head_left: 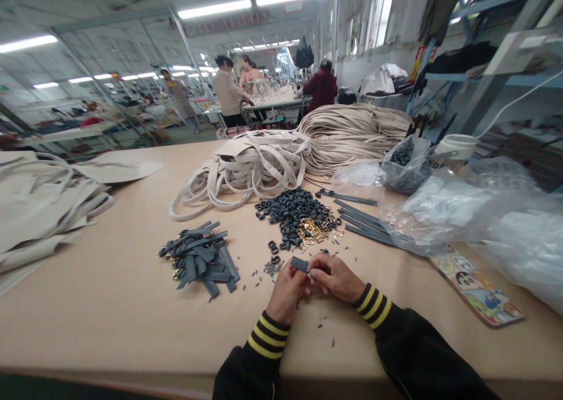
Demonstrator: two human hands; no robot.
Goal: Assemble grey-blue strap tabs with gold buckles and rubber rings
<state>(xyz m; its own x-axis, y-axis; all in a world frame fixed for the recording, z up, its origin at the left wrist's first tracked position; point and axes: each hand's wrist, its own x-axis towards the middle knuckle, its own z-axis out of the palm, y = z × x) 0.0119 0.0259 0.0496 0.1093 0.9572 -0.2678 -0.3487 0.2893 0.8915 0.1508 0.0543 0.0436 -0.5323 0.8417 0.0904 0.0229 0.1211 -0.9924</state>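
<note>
Close together over the front of the table, both my hands are closed on one short dark grey strap [299,264]. My left hand [285,288] grips its lower part. The fingers of my right hand [335,277] pinch at its right edge; a small bit there is too small to name. Just beyond lie a heap of dark grey loops [290,209] and a pile of gold buckles [313,229]. Tiny grey pieces [272,267] are scattered by my left hand. A stack of short grey straps [204,259], some with gold metal, lies to the left.
Cream strap bundles [250,165] and coiled cords [356,133] cover the table's back. Clear plastic bags [448,206], long grey strips [369,227] and a cartoon-printed board [484,291] lie right. Cream fabric pieces [39,206] fill the left. Several people stand at tables beyond.
</note>
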